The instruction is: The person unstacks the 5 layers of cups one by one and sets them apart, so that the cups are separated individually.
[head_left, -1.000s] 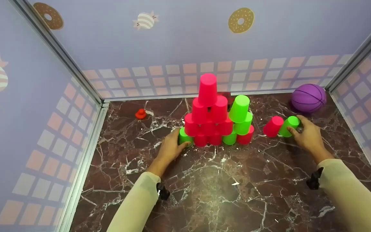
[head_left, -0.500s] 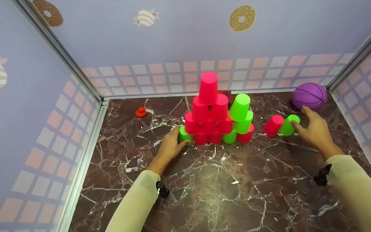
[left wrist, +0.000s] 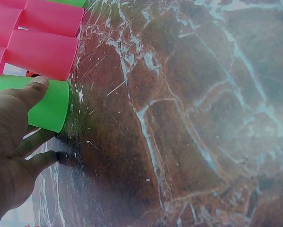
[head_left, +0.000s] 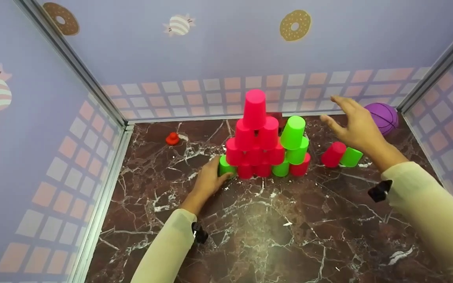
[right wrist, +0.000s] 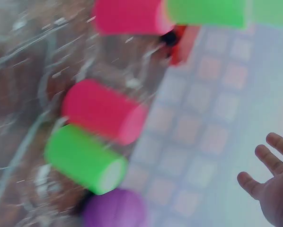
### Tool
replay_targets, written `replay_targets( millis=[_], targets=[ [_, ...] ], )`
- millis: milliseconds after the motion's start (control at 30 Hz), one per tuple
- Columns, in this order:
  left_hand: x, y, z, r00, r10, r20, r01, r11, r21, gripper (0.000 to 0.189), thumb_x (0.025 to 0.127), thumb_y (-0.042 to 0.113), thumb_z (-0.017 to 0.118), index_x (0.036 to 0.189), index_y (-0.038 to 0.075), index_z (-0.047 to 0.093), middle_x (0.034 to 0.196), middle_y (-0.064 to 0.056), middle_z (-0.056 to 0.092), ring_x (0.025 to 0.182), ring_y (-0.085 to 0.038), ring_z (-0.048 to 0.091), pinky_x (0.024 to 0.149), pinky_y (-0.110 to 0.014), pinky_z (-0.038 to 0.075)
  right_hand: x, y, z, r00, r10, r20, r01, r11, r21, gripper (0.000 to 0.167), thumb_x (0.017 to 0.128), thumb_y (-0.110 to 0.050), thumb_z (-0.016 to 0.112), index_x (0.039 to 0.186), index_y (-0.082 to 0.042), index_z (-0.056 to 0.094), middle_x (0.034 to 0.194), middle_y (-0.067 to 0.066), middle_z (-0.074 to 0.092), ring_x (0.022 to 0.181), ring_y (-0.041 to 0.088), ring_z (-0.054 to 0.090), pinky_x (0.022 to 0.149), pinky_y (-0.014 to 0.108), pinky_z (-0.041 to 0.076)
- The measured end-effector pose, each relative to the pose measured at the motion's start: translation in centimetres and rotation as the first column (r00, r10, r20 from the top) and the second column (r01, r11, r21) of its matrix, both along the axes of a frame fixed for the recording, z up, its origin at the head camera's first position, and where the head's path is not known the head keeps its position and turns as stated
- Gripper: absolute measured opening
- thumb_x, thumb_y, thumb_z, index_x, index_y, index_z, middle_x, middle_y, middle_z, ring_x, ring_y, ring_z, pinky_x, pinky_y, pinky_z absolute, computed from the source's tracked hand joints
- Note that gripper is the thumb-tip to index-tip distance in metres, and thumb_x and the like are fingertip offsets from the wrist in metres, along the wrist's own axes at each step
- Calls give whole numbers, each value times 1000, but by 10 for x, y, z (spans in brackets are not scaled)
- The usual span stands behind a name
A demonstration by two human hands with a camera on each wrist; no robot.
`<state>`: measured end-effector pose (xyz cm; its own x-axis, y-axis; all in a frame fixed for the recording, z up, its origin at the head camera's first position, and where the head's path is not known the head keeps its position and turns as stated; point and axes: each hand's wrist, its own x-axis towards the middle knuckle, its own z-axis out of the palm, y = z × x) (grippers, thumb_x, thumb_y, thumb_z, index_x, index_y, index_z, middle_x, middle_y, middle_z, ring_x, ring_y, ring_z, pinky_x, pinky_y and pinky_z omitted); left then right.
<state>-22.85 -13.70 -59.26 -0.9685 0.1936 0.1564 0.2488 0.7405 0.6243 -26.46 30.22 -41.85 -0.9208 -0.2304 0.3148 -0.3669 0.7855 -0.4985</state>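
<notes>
A stack of upside-down red and green cups stands in the middle of the head view, a red cup [head_left: 255, 108] at its top. My left hand [head_left: 207, 182] holds the green cup [head_left: 225, 167] at the bottom left corner, its thumb across the front. The left wrist view shows that thumb on the green cup [left wrist: 49, 106], right beside the red ones. My right hand [head_left: 362, 127] is raised with fingers spread and holds nothing. Below it stand a loose red cup [head_left: 333, 154] and a loose green cup [head_left: 351, 158], side by side. At the stack's right slope sits a green cup [head_left: 293, 131] in the third row.
A purple ball [head_left: 383, 118] lies in the back right corner, partly behind my right hand. Farther left is a small red-orange object [head_left: 172, 138]. Patterned walls [head_left: 226, 59] enclose the dark marbled floor [head_left: 266, 236] on the back and both sides.
My right hand has let go of the loose green cup, moved right, then risen up and to the left. My left hand stays at its cup, and the stack stands unchanged.
</notes>
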Motion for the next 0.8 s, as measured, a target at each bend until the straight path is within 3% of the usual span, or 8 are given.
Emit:
replay_targets(
  millis=[200, 367, 400, 433, 600, 633, 800],
  targets=[
    [0, 0, 0, 1000, 7, 5, -7, 1000, -18, 57, 96, 31, 86, 141, 6, 62, 129, -18, 76, 116, -38, 74, 102, -55, 60, -3, -47, 30, 992, 109, -61, -110, 994, -11, 71, 107, -41, 72, 166, -10, 48, 162, 23, 57, 152, 52, 51, 125, 72, 38],
    [-1, -2, -1, 1000, -1, 4, 1, 1000, -6, 57, 95, 31, 87, 140, 6, 62, 129, -19, 76, 116, -39, 74, 102, -57, 60, -4, -83, 47, 977, 189, -96, -192, 981, -23, 70, 107, -41, 73, 166, -12, 49, 161, 19, 59, 151, 48, 54, 125, 70, 40],
    [-5, -5, -10, 1000, -11, -22, 11, 1000, 2, 58, 95, 35, 87, 141, 8, 62, 128, -17, 76, 114, -36, 75, 100, -55, 60, -4, -89, 49, 974, 205, -95, -208, 978, -25, 71, 107, -41, 73, 166, -12, 48, 162, 18, 59, 152, 47, 54, 125, 69, 40],
    [-5, -5, -10, 1000, -12, -22, 12, 1000, 5, 58, 95, 34, 87, 141, 8, 62, 127, -17, 76, 114, -37, 75, 100, -55, 60, -4, -95, 51, 971, 218, -93, -221, 975, -24, 71, 107, -41, 73, 167, -12, 47, 163, 16, 59, 153, 45, 53, 126, 68, 40],
    [-4, -3, -9, 1000, -7, -13, 7, 1000, 1, 58, 96, 34, 86, 141, 9, 61, 130, -16, 76, 116, -36, 74, 101, -53, 60, -5, -123, 55, 953, 283, -106, -287, 958, -16, 75, 106, -41, 76, 167, -9, 46, 161, 16, 60, 151, 42, 56, 126, 64, 43],
    [-1, 0, 1, 1000, 2, 14, -2, 1000, -5, 57, 96, 29, 87, 141, 7, 61, 131, -18, 75, 118, -38, 74, 103, -56, 59, -5, -128, 55, 950, 291, -109, -294, 956, -14, 76, 105, -41, 76, 167, -8, 46, 160, 17, 60, 150, 42, 57, 125, 64, 43],
    [2, 1, 0, 1000, 3, 12, -3, 1000, 4, 57, 95, 28, 87, 141, 6, 62, 130, -18, 75, 115, -37, 74, 100, -55, 59, -6, -144, 57, 944, 312, -107, -316, 949, -21, 81, 103, -41, 78, 168, -7, 44, 160, 17, 61, 148, 41, 59, 126, 64, 42]
  ],
)
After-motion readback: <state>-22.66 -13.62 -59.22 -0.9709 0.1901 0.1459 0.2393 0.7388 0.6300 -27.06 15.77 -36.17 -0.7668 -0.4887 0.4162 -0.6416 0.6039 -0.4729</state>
